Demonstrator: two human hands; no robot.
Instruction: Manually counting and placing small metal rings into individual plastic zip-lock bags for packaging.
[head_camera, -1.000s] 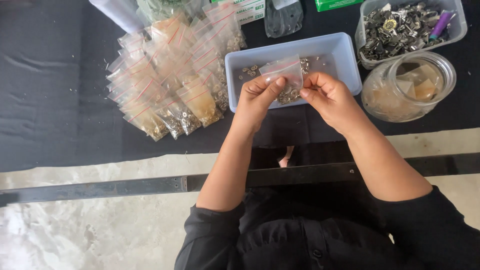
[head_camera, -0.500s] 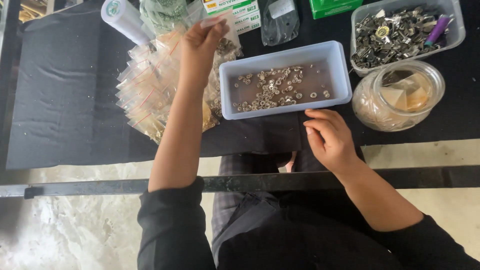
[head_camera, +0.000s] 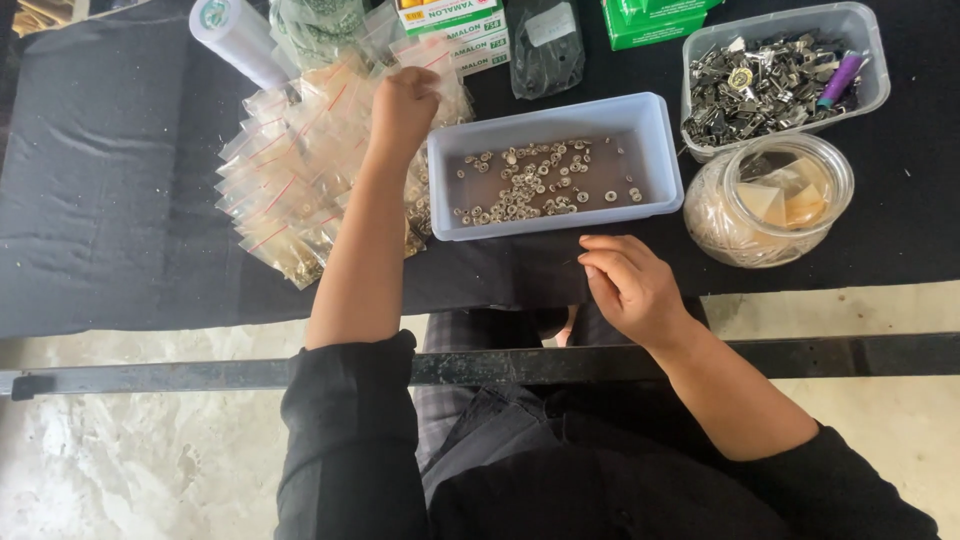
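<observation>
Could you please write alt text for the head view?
A person's left hand rests on a pile of small plastic bags, while the right hand hovers near a tray of small metal rings on a black table.

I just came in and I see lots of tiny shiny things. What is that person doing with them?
A person sits at a table with a black cloth. Their left hand reaches onto a pile of small clear bags holding little metal bits. Their right hand rests near the table edge, holding nothing that shows, just below a pale tray with small metal rings lying loose inside. To the right stand a glass jar and a clear tub full of metal parts.
</observation>
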